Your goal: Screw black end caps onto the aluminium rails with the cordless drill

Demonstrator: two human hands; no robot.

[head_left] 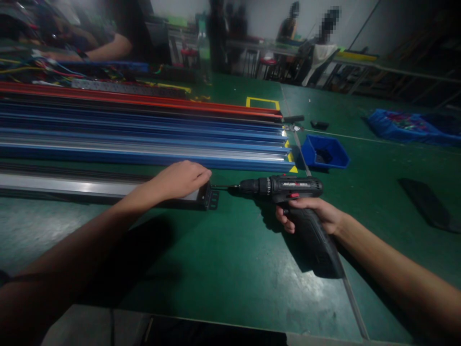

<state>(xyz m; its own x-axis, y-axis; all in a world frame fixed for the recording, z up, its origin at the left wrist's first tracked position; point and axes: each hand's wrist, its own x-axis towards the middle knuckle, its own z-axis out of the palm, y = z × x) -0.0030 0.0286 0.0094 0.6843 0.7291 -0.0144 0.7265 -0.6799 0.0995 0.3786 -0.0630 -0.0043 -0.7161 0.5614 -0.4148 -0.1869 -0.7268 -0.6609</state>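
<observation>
My right hand (pixel 329 216) is wrapped round the handle of a black cordless drill (pixel 295 187), fingers at the trigger. The drill lies level, and its long thin bit (pixel 226 186) points left, reaching the end of a long silver and black metal profile (pixel 101 186). At that end sits a black end cap with a slotted bracket (pixel 213 200). My left hand (pixel 185 178) lies over the profile just behind the end cap, fingers curled over its far side and partly hidden. Whether the bit's tip sits in a screw is too small to tell.
Beyond the profile lie several long blue profiles (pixel 151 144) and a red one (pixel 144 100) on the green table (pixel 230 269). A blue bin (pixel 333 154) stands right of them. Blue trays (pixel 399 127) and a dark flat object (pixel 428 204) are farther right. Another person's arm (pixel 108 49) reaches over wires.
</observation>
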